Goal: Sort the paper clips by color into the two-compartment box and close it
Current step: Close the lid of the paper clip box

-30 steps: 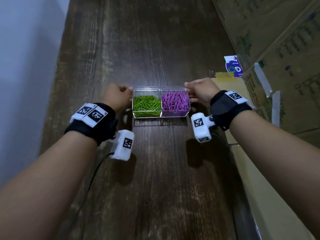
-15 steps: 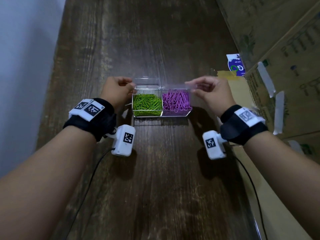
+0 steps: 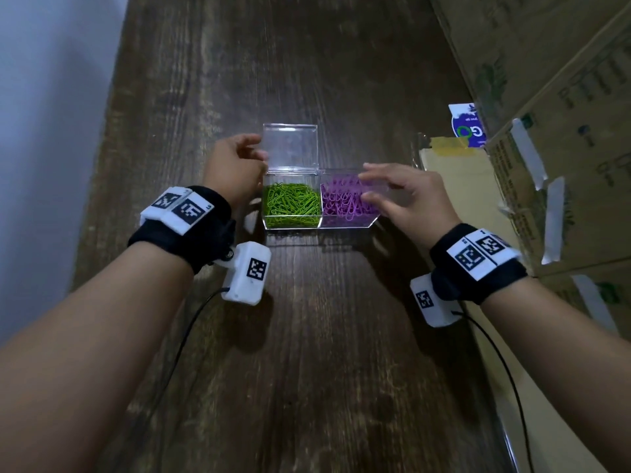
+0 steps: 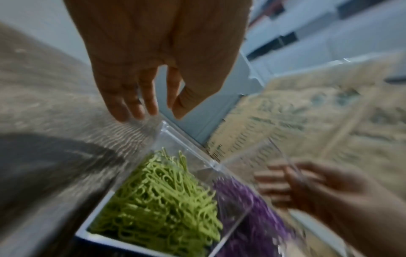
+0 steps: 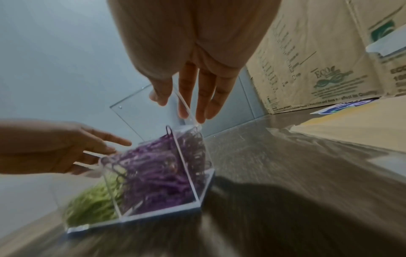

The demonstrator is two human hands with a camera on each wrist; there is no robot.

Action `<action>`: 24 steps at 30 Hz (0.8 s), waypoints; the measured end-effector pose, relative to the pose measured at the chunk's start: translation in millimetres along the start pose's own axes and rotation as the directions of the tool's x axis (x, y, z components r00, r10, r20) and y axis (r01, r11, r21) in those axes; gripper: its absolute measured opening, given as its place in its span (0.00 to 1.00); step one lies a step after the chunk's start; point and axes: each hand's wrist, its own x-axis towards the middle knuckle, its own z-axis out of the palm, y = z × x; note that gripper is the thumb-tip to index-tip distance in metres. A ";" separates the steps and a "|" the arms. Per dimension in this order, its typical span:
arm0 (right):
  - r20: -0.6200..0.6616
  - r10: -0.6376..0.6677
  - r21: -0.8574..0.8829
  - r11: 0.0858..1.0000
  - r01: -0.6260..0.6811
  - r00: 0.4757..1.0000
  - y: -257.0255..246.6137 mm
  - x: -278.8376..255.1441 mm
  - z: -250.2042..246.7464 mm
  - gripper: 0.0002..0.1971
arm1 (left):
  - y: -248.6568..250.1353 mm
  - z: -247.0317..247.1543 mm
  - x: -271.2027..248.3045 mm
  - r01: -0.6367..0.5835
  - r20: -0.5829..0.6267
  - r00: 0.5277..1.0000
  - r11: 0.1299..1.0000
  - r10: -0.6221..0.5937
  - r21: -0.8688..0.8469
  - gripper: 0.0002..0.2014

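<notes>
Since half a second ago the left lid (image 3: pixel 290 146) has swung up to stand nearly upright behind its compartment, and the right hand (image 3: pixel 406 196) has come lower over the purple side. The clear two-compartment box (image 3: pixel 319 225) sits on the dark wooden tabletop (image 3: pixel 324 370) between both hands. Its left compartment holds a heap of green paper clips (image 3: pixel 292 203); the right compartment holds purple paper clips (image 3: pixel 348 203), a few poking above the rim in the right wrist view. The left hand (image 3: pixel 235 169) is beside the raised lid, fingers (image 4: pixel 131 106) loosely extended; motion blur leaves it unclear whether the tips touch the lid's edge or hang just clear of it. The right hand's thumb and fingers (image 5: pixel 204 97) pinch the edge of the right lid (image 3: pixel 372 187), which is tilted partway down over the purple clips. Stacked cardboard boxes (image 3: pixel 563 97) stand along the right edge of the tabletop.
</notes>
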 end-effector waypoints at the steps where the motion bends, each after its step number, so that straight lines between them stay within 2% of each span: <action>1: -0.038 0.005 0.017 1.000 -0.005 0.999 -1.1 3.5 0.1 0.14 | 1.6 1.1 -1.9 -0.056 -0.043 0.997 0.991 0.062 0.124 0.21; 2: -0.070 0.012 0.035 0.999 -0.010 0.997 -1.6 7.9 -0.4 0.12 | 3.8 3.0 -5.7 -0.129 -0.078 0.984 0.949 0.158 0.288 0.19; 4: -0.101 0.033 0.033 0.999 -0.029 0.994 -2.0 19.3 -1.8 0.10 | 9.4 8.8 -20.1 -0.300 -0.082 0.912 0.790 0.402 0.535 0.13; 6: -0.089 0.054 0.041 0.998 -0.051 0.995 0.0 30.5 -3.1 0.08 | 13.6 18.9 -37.2 -0.482 0.029 0.816 0.653 0.577 0.584 0.07; 7: -0.075 0.064 0.057 0.997 -0.060 0.995 1.0 34.7 -3.9 0.08 | 13.5 25.4 -43.4 -0.552 0.119 0.784 0.598 0.609 0.581 0.06; 10: -0.061 0.054 0.078 0.996 -0.050 0.997 3.7 41.9 -6.7 0.07 | 8.5 46.9 -55.4 -0.689 0.426 0.708 0.417 0.563 0.593 0.10; 12: -0.048 0.065 0.081 0.995 -0.061 0.997 2.7 44.7 -9.1 0.06 | 5.7 56.7 -58.1 -0.726 0.549 0.673 0.305 0.495 0.616 0.16; 14: -0.033 0.079 0.084 0.994 -0.076 0.996 1.8 46.4 -11.2 0.06 | 2.0 62.5 -59.2 -0.733 0.600 0.667 0.244 0.443 0.635 0.20; 17: -0.018 0.087 0.089 0.992 -0.085 0.996 1.2 46.9 -11.4 0.07 | -2.2 63.6 -60.5 -0.743 0.627 0.650 0.185 0.428 0.644 0.22; 24: -0.020 0.032 0.095 0.995 -0.030 0.999 5.3 33.7 -9.8 0.08 | -6.9 57.3 -62.6 -0.758 0.643 0.634 0.184 0.430 0.626 0.22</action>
